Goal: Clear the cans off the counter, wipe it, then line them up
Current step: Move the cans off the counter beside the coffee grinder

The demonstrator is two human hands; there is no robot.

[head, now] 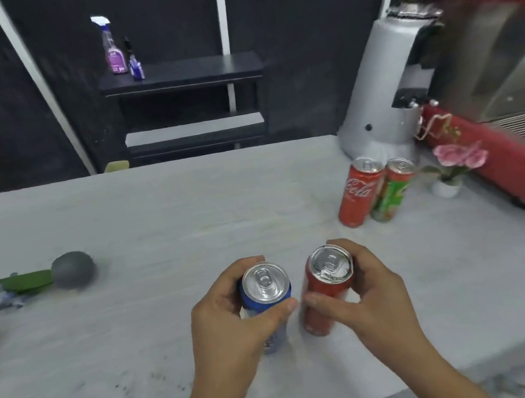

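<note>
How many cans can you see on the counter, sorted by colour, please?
Red cans: 2, one in the right hand at, one at
Blue can, in the left hand: 1
Green can: 1
Total: 4

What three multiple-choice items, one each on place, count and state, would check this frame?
1. Where do the red cola can and green can stand?
A. Beside the grey grinder
B. On the dark shelf
C. Near the counter's left edge

2. How many cans are held?
A. One
B. Two
C. Four

3. What is the left hand doing?
A. Lying flat
B. Gripping the blue can
C. Holding a cloth

Answers: 1 A, they stand at the grinder's base. 2 B, the right hand holds a red can, the left the blue one. 3 B, its fingers curl round it.
</note>
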